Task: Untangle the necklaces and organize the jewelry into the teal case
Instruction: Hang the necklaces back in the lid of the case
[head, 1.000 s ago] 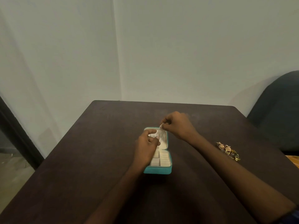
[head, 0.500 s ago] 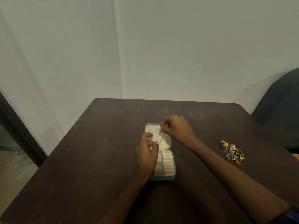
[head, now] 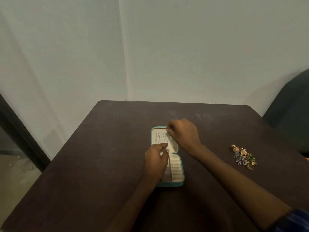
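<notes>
Over the lid half of the open teal zip case (head: 167, 183), the right hand (head: 184, 134) and left hand (head: 156, 162) now pinch a thin silver chain necklace (head: 165, 138) stretched taut between them where it hung bunched a second ago, so it looks ready for hooking, while the tangled heap of gold and coloured jewelry (head: 244, 156) waits well right of the case.

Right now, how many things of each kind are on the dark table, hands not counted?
Teal case, open: 1
Silver necklace chain, held taut between the left hand and the right hand over the lid: 1
Pile of small mixed jewelry, pieces too small to count: 1
Total: 3
</notes>
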Available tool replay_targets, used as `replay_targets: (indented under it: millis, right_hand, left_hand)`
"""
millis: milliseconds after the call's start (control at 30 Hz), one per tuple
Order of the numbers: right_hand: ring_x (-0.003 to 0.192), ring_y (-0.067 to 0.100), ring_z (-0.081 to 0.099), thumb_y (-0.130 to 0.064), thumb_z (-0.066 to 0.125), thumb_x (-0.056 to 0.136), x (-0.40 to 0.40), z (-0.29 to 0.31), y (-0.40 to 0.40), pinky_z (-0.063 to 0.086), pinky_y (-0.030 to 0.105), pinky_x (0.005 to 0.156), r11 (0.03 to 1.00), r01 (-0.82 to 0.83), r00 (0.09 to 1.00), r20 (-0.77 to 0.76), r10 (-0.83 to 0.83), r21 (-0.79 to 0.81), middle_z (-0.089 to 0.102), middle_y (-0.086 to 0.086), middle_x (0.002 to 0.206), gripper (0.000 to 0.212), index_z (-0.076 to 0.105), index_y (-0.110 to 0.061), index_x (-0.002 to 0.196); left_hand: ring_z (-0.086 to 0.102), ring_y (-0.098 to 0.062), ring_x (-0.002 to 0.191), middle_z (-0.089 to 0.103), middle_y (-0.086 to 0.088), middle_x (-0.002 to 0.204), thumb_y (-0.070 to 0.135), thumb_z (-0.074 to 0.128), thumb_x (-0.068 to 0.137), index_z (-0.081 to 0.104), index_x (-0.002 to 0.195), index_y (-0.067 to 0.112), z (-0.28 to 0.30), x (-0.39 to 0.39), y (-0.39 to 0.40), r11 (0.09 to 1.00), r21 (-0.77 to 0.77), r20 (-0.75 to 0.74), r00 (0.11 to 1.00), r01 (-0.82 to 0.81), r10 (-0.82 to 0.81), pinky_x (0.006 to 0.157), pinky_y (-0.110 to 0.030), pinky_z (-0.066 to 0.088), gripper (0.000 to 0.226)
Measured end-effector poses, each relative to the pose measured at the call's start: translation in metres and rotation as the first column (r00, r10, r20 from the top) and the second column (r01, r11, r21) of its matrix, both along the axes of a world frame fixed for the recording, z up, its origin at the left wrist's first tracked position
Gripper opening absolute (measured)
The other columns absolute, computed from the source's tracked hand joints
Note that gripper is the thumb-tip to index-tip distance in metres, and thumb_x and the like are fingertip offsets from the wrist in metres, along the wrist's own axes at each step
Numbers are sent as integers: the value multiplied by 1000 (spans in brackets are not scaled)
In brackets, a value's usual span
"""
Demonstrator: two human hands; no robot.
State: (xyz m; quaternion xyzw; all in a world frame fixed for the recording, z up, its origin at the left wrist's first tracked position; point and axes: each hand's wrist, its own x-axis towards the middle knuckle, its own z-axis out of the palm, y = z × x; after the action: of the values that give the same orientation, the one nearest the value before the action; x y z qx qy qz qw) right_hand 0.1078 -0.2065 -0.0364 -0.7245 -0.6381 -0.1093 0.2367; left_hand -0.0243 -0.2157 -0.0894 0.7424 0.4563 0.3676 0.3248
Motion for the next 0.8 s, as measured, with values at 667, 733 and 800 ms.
replay_targets:
  millis: [667, 733, 800]
  right_hand:
    - [59, 26, 55, -11, 78, 63, -11, -14, 15, 31, 28, 55, 986, 63, 984, 156, -87, 153, 61, 5, 64, 20, 59, -14, 66]
    - [61, 26, 56, -12, 79, 64, -11, -17, 18, 35, 29, 54, 988, 58, 982, 169, -82, 142, 63, 5, 65, 17, 63, -14, 66]
    - [63, 25, 58, -13, 81, 64, -10, -20, 21, 40, 31, 55, 990, 59, 980, 179, -81, 127, 65, 5, 67, 14, 67, -15, 68]
  left_hand:
    - [55, -9, 112, 47, -7, 143, 25, 55, 92, 58, 120, 1, 6, -2, 7, 978, -177, -10, 993, 113, -117, 81, -14, 36, 37]
    - [47, -14, 125, 49, -7, 140, 25, 54, 92, 55, 125, 3, 6, 0, 7, 973, -192, -3, 991, 132, -135, 85, -12, 33, 39]
    - [50, -7, 115, 57, -6, 132, 24, 53, 93, 46, 136, 7, 8, 0, 7, 967, -205, 2, 988, 152, -155, 75, -2, 33, 47]
